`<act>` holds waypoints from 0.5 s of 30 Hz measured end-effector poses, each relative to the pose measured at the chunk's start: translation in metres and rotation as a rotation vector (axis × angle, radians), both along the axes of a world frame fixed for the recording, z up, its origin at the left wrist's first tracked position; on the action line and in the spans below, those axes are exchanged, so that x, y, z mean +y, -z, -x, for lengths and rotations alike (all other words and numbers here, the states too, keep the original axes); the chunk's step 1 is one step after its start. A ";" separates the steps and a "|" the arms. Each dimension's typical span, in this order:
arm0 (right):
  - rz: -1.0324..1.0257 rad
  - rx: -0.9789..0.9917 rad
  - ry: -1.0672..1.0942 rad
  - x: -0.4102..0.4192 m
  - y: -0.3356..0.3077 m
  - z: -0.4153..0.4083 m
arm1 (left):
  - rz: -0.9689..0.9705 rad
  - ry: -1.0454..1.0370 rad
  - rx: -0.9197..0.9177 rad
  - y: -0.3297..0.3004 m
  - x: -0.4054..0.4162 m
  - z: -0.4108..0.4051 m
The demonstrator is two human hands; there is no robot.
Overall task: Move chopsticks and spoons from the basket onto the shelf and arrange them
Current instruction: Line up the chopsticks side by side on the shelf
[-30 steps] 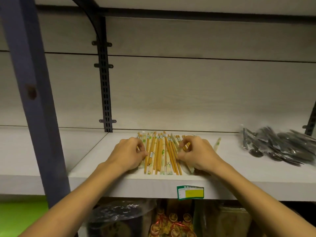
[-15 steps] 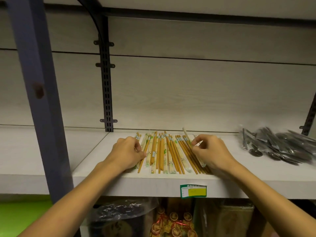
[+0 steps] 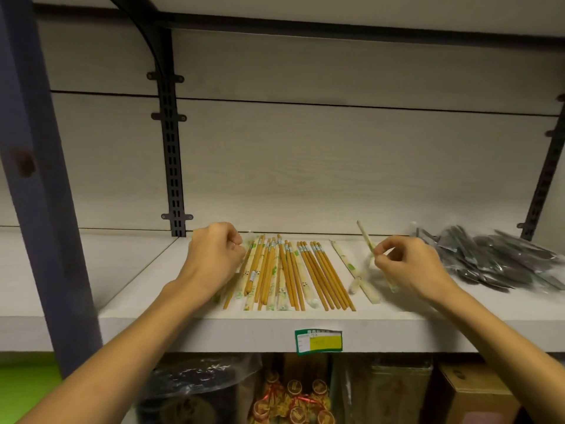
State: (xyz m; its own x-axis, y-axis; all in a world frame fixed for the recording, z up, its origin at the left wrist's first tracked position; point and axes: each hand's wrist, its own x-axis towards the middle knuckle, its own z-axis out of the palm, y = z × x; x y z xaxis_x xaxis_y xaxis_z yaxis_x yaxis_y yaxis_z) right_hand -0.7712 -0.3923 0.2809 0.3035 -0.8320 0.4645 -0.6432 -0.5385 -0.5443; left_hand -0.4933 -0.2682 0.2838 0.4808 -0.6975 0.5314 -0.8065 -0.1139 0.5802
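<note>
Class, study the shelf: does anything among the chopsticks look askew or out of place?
Yes. Two pale wrapped chopsticks lie crossed at a slant, apart from the neat row of chopsticks. The right hand pinches another wrapped chopstick, tilted off the shelf.

Pale shelf (image 3: 397, 328): chopsticks (image 3: 293, 270) fanned at ctr, bagged spoons (image 3: 501, 258) far rt

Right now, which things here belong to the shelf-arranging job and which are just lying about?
Job: row of orange wooden chopsticks; pale wrapped chopstick pair pinched by right hand; bagged dark spoons; white shelf.
Lying about: green-yellow price tag; brown cardboard box.
</note>
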 end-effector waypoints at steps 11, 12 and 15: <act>-0.017 0.074 0.015 -0.013 0.012 0.032 | 0.053 0.030 -0.076 0.004 -0.036 0.045; -0.022 0.082 0.020 -0.015 0.013 0.034 | 0.079 0.042 -0.080 0.001 -0.038 0.053; -0.036 0.108 0.026 -0.018 0.014 0.035 | 0.107 0.089 -0.023 -0.002 -0.048 0.086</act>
